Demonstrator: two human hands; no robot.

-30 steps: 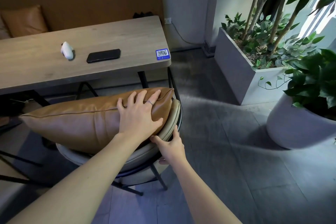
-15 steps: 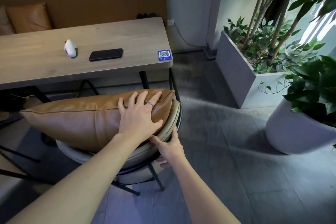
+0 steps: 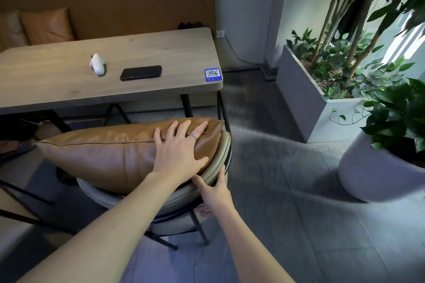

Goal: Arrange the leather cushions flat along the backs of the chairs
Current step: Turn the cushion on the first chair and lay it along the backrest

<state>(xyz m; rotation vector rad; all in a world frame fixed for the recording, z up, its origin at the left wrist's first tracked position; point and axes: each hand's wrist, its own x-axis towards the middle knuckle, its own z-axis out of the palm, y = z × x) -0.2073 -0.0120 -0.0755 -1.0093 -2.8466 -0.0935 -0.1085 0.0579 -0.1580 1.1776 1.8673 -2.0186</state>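
Nothing much moved since before: same spots, only seen a bit closer. Left hand (image 3: 181, 149) flat and spread on brown cushion (image 3: 103, 151), pressing, not gripping. Cushion lying along top of chair back (image 3: 220, 151). Right hand (image 3: 215, 193) holding chair back edge, just below cushion's right end.

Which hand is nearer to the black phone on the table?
Left. The left hand lies spread on the brown cushion, below the phone; the right hand grips the chair back lower still.
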